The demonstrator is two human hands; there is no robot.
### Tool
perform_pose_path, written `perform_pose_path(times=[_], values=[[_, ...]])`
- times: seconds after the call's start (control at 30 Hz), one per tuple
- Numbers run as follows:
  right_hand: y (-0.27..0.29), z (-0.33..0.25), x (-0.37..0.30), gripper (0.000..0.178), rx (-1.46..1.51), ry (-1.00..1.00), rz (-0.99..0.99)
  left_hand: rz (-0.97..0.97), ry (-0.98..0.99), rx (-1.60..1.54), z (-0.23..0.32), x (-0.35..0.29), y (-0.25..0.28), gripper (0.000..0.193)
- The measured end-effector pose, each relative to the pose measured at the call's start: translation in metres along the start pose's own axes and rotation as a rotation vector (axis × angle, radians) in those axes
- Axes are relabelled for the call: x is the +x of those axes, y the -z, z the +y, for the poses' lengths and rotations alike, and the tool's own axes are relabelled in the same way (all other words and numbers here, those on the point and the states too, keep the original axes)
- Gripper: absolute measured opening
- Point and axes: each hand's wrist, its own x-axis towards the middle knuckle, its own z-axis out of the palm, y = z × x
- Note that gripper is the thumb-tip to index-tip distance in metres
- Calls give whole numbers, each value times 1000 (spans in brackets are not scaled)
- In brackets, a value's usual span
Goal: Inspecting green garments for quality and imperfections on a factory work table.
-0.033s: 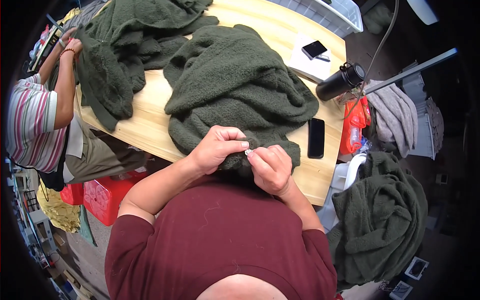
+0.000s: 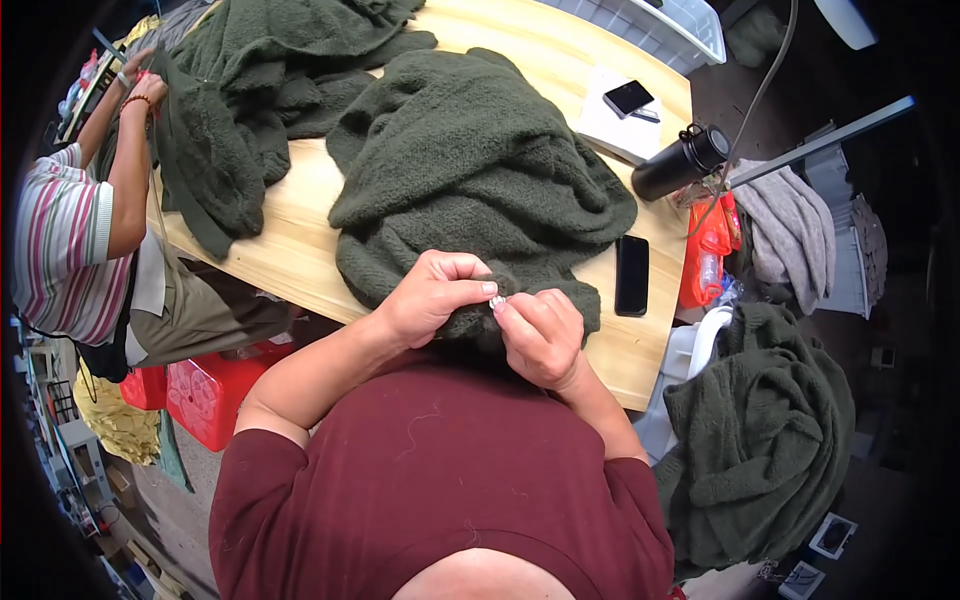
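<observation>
Lighting: bright, even, diffuse; soft sheen on the pale wooden table (image 2: 300,215), no hard glare. Shadows: faint, gathered in folds of the dark green fleece garment (image 2: 470,170). Focus: sharp at centre. Distortion: strong fisheye; the table's edges bow, the margins are compressed, and black vignette fills the corners, darkest at right.
</observation>
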Motion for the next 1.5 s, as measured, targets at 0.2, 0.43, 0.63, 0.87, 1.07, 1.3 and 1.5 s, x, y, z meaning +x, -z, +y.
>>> perform_pose_path(times=[0.2,0.43,0.63,0.87,1.07,1.3,1.5], values=[[-6,4,-3,22,-51,-52,26,56,-2,25,0,-1,-2,6],[-12,7,2,33,-10,-104,-15,151,-227,367,-3,-2,-1,8],[-13,11,9,28,157,-296,-41,198,-276,475,-2,-3,3,12],[-15,21,4,26,463,-421,-152,202,-412,685,-5,-7,7,13],[-11,19,7,18,670,-859,-180,227,-572,786,-7,-6,4,15],[-13,15,2,14,483,-750,-261,240,-698,912,-9,-3,7,15],[-22,7,1,12,374,-720,-111,245,-993,1142,-11,1,4,20]])
